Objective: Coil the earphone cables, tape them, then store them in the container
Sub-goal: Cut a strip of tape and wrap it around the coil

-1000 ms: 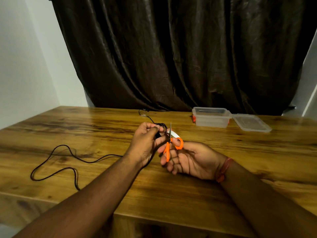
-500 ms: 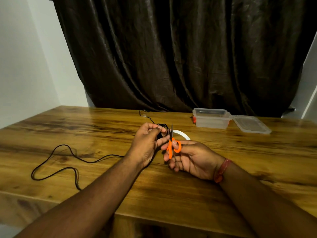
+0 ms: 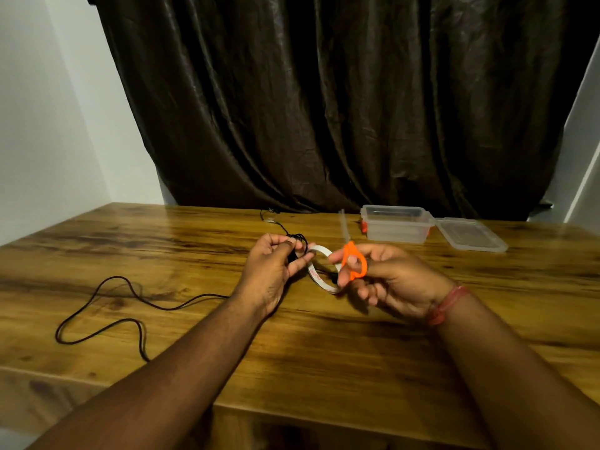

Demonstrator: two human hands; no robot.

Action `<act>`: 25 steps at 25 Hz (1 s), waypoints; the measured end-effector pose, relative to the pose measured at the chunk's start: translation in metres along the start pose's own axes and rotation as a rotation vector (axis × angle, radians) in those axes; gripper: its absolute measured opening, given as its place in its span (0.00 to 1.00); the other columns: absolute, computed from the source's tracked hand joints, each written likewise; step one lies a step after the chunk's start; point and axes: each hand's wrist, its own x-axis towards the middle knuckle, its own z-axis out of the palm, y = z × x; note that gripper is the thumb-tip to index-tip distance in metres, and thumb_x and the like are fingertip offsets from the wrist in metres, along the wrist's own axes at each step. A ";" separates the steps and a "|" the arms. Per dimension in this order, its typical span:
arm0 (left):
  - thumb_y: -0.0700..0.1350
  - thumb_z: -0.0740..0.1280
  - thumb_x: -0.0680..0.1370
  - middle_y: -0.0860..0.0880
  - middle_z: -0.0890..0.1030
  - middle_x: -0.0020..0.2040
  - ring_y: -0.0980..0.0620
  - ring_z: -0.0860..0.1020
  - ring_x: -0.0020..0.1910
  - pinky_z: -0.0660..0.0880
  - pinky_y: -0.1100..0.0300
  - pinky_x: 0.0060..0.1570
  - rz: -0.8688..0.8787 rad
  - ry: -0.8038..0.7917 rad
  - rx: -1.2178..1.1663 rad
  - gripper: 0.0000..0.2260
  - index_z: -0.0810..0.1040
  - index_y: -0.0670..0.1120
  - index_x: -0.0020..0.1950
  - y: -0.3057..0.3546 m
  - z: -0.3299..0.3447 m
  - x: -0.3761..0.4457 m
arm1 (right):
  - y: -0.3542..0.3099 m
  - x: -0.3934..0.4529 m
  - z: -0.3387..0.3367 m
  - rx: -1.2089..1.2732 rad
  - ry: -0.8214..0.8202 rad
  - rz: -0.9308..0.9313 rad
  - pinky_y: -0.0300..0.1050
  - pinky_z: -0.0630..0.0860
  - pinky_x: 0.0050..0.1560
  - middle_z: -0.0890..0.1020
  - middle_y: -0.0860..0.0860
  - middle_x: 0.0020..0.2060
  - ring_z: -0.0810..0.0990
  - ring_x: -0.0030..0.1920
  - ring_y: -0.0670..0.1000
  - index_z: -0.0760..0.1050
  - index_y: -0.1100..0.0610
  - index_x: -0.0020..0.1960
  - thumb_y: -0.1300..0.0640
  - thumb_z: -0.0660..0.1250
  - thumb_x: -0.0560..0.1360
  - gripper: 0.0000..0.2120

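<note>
Your right hand (image 3: 383,280), gripping the orange scissors (image 3: 352,259), has swung away from the coiled earphone cable (image 3: 297,243) pinched in your left hand (image 3: 269,271) above the table (image 3: 324,336), baring the tape roll (image 3: 319,271): the cut looks done, container (image 3: 396,224) next.

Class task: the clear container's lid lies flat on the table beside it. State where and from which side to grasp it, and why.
Grip the lid by its near rim, coming from the front-right. It lies flat and thin, so only its raised edge offers purchase, and the container blocks its left side.
</note>
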 end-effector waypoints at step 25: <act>0.33 0.59 0.82 0.41 0.79 0.46 0.40 0.82 0.55 0.82 0.52 0.52 -0.044 -0.068 0.052 0.04 0.72 0.39 0.50 -0.003 0.001 -0.007 | -0.012 -0.079 -0.009 -1.515 0.823 0.124 0.45 0.75 0.47 0.80 0.51 0.50 0.79 0.48 0.54 0.76 0.52 0.51 0.48 0.64 0.78 0.08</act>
